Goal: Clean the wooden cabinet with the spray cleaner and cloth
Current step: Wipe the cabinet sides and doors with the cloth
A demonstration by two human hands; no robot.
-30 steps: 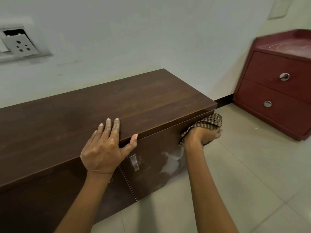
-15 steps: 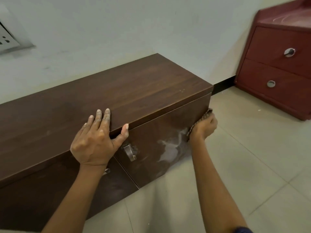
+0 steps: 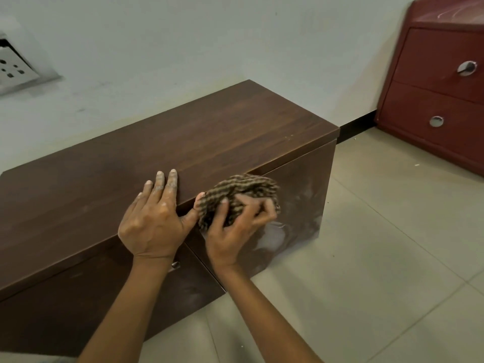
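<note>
Two hands work at one long, low, dark brown wooden cabinet [image 3: 209,142] that stands on the floor against the wall. Left hand [image 3: 154,221] lies flat on the cabinet's top at its front edge, fingers straight and dusted white, holding nothing; its thumb hangs over the edge, just beside the cloth. Right hand [image 3: 235,226] curls its fingers round one bunched brown-and-beige checked cloth [image 3: 241,195] and presses it to the upper part of the right-hand door. The cabinet front shows two doors; the right one carries white smears [image 3: 277,231] below and beside the cloth. One small metal handle [image 3: 175,265] peeks out under the left wrist. Beige floor tiles [image 3: 379,271] spread to the right. Well apart, in the corner, stands one dark red chest [image 3: 419,100] with two drawers and two round metal knobs [image 3: 466,68]. One white wall socket plate [image 3: 10,72] sits at the left edge.
</note>
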